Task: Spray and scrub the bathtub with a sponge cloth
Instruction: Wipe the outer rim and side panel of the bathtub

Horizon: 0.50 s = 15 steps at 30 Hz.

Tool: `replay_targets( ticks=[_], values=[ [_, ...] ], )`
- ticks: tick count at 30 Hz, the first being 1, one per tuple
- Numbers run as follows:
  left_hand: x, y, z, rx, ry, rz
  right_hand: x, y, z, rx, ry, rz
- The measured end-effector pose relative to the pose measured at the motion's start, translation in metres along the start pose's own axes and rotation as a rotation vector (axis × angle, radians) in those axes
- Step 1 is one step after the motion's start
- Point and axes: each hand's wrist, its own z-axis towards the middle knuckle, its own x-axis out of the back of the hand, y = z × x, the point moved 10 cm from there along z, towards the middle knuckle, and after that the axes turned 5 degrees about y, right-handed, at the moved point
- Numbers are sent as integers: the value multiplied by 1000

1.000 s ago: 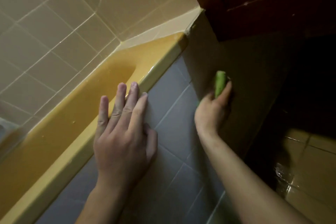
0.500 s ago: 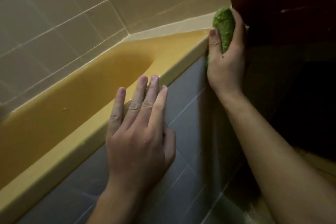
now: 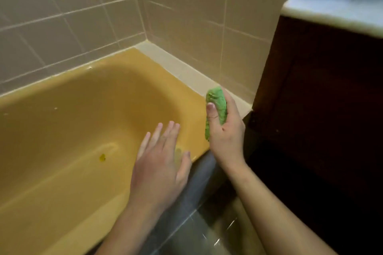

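Gripping the sponge cloth [image 3: 217, 100], right hand [image 3: 227, 132] seemingly touches the bathtub rim [image 3: 191, 109].

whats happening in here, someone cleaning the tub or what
A person is cleaning a yellow bathtub. Their right hand grips a green sponge cloth at the tub's end corner, beside a dark cabinet. The left hand is spread flat, fingers straight, at the near rim. No spray bottle is in view.
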Motion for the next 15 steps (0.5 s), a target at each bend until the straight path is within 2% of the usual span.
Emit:
replay_targets(
  ticks=[3, 5, 11, 15],
  values=[
    [84, -5, 24, 59, -54, -29, -4, -59, -1, -283, -79, 102],
    [144, -6, 35, 64, -96, 0, -4, -116, 5, -325, -136, 87],
    [312, -24, 44, 212, -189, 101, -25, -311, 24, -175, -444, -23],
    [405, -32, 35, 337, -129, 109, -47, -408, 24, -72, -590, 36]
  ],
)
